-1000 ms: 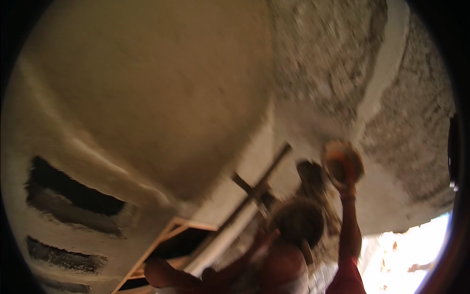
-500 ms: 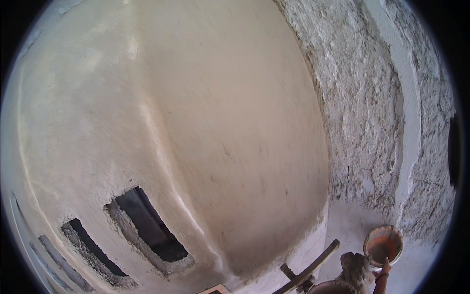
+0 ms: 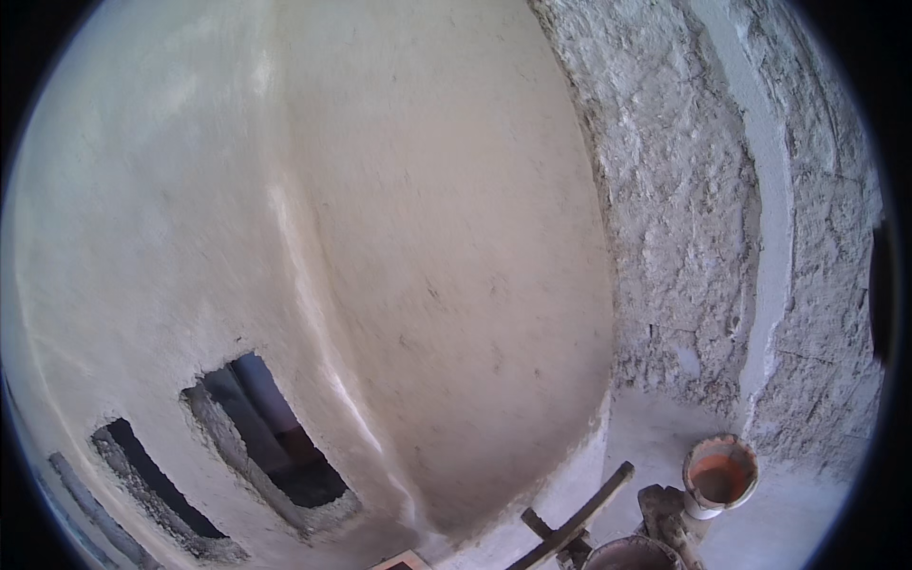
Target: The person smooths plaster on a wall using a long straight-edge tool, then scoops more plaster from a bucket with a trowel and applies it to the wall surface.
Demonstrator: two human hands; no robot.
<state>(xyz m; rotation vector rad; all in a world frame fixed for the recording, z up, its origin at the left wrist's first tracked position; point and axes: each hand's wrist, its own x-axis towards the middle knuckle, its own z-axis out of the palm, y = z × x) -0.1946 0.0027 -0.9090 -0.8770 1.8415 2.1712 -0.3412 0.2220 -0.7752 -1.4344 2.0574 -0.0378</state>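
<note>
Neither of the hands shows, so their state cannot be told; the hand at the orange-lined bucket (image 3: 714,463) has gone, leaving it seemingly ungripped at lower right; its support is unclear; a smooth plastered wall (image 3: 456,247) spans most of the view; rough masonry (image 3: 676,209) adjoins; then a ragged rectangular opening (image 3: 275,427); then crossed timbers (image 3: 589,503).

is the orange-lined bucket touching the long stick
Apart: the head view shows a strip of pale surface between the orange-lined bucket and the long stick's tip.
</note>
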